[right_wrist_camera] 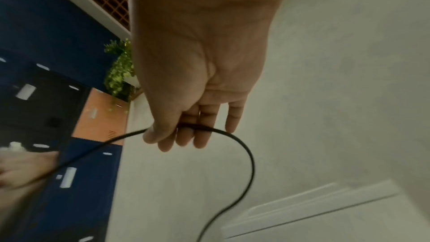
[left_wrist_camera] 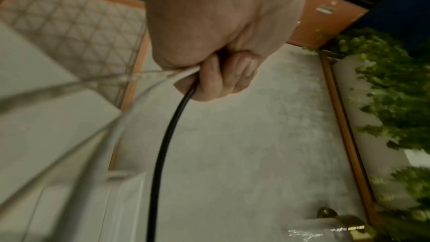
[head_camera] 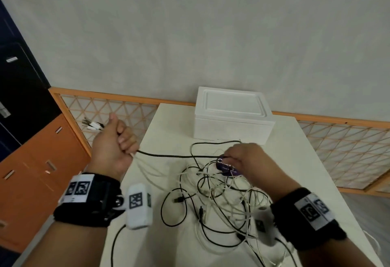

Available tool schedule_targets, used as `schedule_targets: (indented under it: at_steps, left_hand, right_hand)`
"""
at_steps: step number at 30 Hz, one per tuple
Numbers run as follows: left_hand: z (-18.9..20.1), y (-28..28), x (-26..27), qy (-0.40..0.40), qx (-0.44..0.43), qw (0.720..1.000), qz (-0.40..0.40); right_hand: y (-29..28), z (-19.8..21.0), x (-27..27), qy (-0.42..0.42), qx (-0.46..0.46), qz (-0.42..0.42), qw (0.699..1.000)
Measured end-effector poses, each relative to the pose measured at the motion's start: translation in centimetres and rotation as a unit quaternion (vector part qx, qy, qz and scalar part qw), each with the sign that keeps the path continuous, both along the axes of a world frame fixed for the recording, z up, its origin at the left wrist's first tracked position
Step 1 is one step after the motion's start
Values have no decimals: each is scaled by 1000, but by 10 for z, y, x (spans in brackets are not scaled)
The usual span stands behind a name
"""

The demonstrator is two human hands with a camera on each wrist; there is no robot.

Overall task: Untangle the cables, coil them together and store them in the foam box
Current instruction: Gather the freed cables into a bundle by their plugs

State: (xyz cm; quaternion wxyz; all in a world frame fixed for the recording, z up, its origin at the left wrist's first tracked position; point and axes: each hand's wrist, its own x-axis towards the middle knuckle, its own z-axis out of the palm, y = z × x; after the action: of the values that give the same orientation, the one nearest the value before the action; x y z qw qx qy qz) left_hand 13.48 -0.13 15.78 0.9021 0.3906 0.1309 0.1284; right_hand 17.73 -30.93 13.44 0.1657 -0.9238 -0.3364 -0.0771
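The left hand (head_camera: 111,148) was raised off the left edge of the desk (head_camera: 291,152), its grip closed in a fist round a black cable (head_camera: 168,155) and several white cables (head_camera: 147,171). Their plug ends (head_camera: 92,125) stuck out past the thumb, pointing left and away from the desk. From the fist the black cable ran nearly straight to the right, its long axis across the desk, to the right hand (head_camera: 242,159). In the right wrist view that hand (right_wrist_camera: 200,84) pinched the black cable (right_wrist_camera: 242,146) between thumb and fingers (right_wrist_camera: 186,135), the other fingers fairly straight; beyond the pinch the cable curved down in a loop.

The remaining cables (head_camera: 221,199), black and white, lay in a loose tangle on the desk in front of the right hand, with no single direction. A small purple label (head_camera: 228,166) lay among them under the right hand; its white writing was too blurred to read.

The foam box (head_camera: 230,117) stood at the far edge of the desk with its lid on, long side running left to right, just behind the tangle.
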Motion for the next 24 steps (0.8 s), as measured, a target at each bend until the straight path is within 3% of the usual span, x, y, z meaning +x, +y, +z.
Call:
schedule_targets:
  at_steps: [4,6,8,10,12,16,18,21,24]
  left_hand:
    - [-5,6,1,59,120,991,-11]
    - [-15,-12,5,95,240,965,-41]
    - [-26,-35,9,111,374,917,-79]
    - [-29,-59,11,74,475,870,-109]
    - [-32,-75,16,31,511,844,-158]
    - [-35,-92,21,23,555,797,-238]
    - [-34,-96,19,21,549,802,-236]
    - [-24,-96,17,13,500,845,-186]
    - [-7,-101,18,-51,398,902,-160]
  right_hand:
    - [-33,-6,25,-39,-20,-160,986]
    - [-29,-6,25,-14,16,-199,980]
    - [-12,1,17,19,86,-154,984]
    - [10,13,3,21,146,-87,985]
    - [28,27,-15,31,192,-42,980]
    - [42,47,-32,-13,289,16,957]
    - [41,50,-32,6,339,-4,941]
    - [42,39,-24,92,376,-64,920]
    - [47,9,-5,200,153,-88,964]
